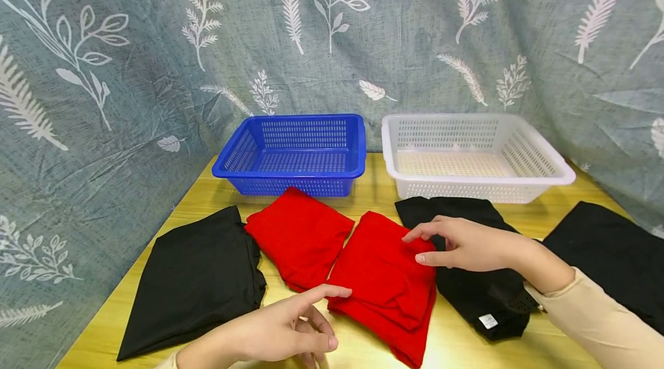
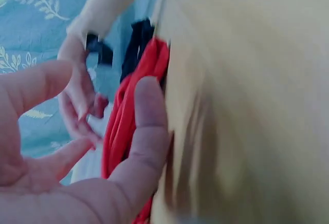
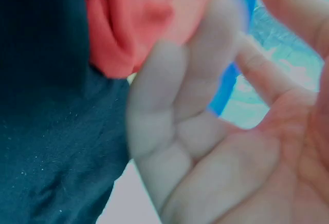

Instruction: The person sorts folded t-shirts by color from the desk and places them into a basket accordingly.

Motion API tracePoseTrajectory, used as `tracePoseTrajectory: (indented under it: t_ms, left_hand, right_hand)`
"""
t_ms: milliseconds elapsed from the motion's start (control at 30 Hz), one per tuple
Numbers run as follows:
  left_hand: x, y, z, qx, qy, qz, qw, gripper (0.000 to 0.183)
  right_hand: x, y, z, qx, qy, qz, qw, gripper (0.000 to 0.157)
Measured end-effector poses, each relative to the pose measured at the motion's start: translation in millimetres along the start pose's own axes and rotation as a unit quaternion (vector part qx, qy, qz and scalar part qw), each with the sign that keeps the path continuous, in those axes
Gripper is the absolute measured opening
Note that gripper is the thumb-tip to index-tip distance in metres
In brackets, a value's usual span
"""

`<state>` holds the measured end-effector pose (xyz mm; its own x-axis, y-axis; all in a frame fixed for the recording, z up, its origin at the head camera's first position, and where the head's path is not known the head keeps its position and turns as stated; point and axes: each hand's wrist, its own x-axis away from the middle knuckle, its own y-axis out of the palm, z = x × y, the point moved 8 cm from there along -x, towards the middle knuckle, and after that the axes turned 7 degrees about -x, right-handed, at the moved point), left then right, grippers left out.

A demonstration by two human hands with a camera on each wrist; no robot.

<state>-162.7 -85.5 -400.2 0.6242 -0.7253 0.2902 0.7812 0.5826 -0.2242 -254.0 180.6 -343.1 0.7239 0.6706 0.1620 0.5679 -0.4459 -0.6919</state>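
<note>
A folded red garment (image 1: 381,271) lies in the middle of the table, its layers slightly offset along the front edge. Over its right side hovers my right hand (image 1: 469,247), fingers loosely bent and nothing held. My left hand (image 1: 277,326) is at the front left, its index fingertip right at the garment's left edge and the other fingers relaxed. In the left wrist view the red fabric (image 2: 121,126) shows behind my thumb. Beneath my right forearm is a black garment (image 1: 477,294) with a small white label, partly hidden by the arm.
A second red folded garment (image 1: 301,236) sits to the left, beside a black folded one (image 1: 197,282). Another black garment (image 1: 612,259) lies at the far right. Behind them stand a blue basket (image 1: 287,175) and a white basket (image 1: 482,181), before a leaf-patterned curtain (image 1: 332,81).
</note>
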Motion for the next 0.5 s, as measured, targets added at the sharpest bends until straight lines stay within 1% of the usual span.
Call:
tracePoseTrajectory:
  t_ms: [67, 133, 200, 300, 400, 500]
  left_hand:
    - [0.4, 8.5, -1.7, 0.052, -0.003, -0.025, 0.9983, 0.065]
    - [-2.4, 13.8, -1.7, 0.094, -0.004, -0.029, 0.9951, 0.067]
    - [-6.6, 16.8, -2.4, 0.139, -0.008, -0.018, 0.9900, 0.069]
    - [-12.0, 18.6, -3.4, 0.196, -0.007, 0.013, 0.9805, 0.070]
    - [-15.7, 20.2, -5.3, 0.234, -0.008, 0.037, 0.9716, 0.070]
    - [-19.5, 21.5, -5.7, 0.251, -0.009, 0.048, 0.9667, 0.071]
  right_hand:
    - [-8, -6.1, 5, -0.027, 0.006, -0.017, 0.999, 0.044]
    - [-17, -8.8, 11, -0.057, 0.018, -0.041, 0.997, 0.041]
    - [-25, -8.7, 15, -0.071, 0.024, -0.065, 0.995, 0.040]
    - [-33, -7.3, 20, -0.076, 0.030, -0.085, 0.993, 0.041]
    - [-37, -5.8, 22, -0.082, 0.033, -0.089, 0.992, 0.042]
    - [-41, -3.4, 24, -0.084, 0.034, -0.090, 0.992, 0.041]
